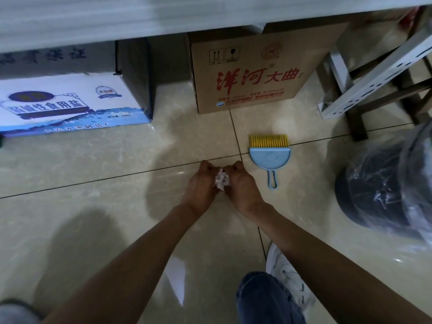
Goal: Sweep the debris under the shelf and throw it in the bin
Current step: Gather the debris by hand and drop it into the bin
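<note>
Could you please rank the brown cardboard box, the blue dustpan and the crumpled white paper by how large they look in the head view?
1. brown cardboard box
2. blue dustpan
3. crumpled white paper, partly hidden between the left hand and right hand

The box stands farther off, so its lead is safe.

The person is wearing blue jeans (pixel 268 298) and a white shoe (pixel 288 279) with laces, and both arms are showing no sleeves.

My blue brush (pixel 270 157) has yellow bristles; one box (pixel 252 73) is brown with red lettering, another (pixel 70 106) white-and-blue.
</note>
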### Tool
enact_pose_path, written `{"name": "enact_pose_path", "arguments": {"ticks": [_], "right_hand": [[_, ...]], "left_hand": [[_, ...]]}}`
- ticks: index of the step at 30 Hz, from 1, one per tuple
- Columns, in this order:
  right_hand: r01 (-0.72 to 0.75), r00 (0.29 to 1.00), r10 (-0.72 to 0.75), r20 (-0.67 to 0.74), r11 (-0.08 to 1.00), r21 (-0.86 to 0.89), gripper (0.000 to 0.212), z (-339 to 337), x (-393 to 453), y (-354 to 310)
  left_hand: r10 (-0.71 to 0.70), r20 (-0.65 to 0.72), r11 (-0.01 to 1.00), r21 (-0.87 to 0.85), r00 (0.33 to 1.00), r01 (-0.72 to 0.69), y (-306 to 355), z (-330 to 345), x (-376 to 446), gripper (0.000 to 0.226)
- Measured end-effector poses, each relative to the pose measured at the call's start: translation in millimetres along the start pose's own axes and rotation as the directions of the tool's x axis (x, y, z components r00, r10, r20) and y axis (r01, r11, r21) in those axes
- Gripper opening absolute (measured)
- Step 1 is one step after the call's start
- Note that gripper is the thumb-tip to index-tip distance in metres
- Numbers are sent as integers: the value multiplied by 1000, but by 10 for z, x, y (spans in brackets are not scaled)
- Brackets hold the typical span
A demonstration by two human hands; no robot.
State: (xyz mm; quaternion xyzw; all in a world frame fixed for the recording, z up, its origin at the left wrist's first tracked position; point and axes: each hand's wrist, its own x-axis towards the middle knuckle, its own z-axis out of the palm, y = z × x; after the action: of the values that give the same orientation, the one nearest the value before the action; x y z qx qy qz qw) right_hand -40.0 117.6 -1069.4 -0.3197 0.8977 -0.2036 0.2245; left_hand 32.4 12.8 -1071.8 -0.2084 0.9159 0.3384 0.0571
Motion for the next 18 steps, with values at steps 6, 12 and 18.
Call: {"name": "enact_pose_path", "arguments": {"ticks": [6, 12, 18], "right_hand": [[-112, 989, 114, -93, 993, 24, 10, 47, 97, -97], [-244, 969, 247, 17, 943, 227, 12, -152, 341, -119], [-260, 965, 259, 35, 935, 242, 41, -430, 503, -145]], "left_hand": [[-67, -64, 997, 37, 996, 70, 90, -27, 115, 10], [-69, -43, 996, 58, 997, 71, 131, -155, 345, 10], [-46, -36, 996, 76, 998, 48, 243, -401, 512, 14]]}}
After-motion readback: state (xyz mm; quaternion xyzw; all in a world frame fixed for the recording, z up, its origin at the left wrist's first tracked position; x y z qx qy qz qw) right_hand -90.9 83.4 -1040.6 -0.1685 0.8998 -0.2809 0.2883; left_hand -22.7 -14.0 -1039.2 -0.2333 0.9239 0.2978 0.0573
